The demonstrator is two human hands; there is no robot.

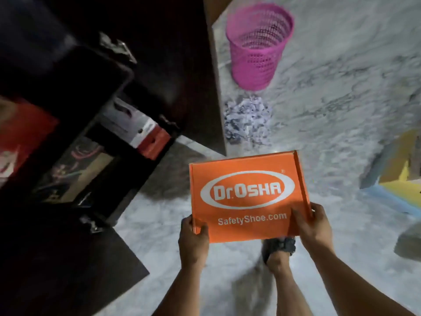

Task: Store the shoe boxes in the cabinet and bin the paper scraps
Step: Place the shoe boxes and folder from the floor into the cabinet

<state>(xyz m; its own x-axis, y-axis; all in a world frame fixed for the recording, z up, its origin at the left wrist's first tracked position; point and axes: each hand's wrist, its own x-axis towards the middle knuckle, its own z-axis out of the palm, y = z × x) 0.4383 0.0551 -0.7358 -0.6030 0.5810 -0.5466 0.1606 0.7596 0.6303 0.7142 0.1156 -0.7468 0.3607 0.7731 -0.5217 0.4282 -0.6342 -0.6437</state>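
I hold an orange shoe box [248, 195] printed "Dr.OSHA SafetyShoe.com" flat above the marble floor. My left hand [193, 240] grips its near left corner and my right hand [313, 226] grips its near right corner. A dark cabinet [68, 124] stands open on the left, with a white and red box [141, 131] on a shelf inside. A heap of paper scraps [247, 120] lies on the floor beyond the box. Behind the heap stands an empty pink mesh bin [257, 44].
The cabinet's dark door [68, 258] swings out over the floor at the lower left. A yellow and blue box [401, 179] lies at the right edge. My foot in a dark sandal [278, 247] shows under the orange box.
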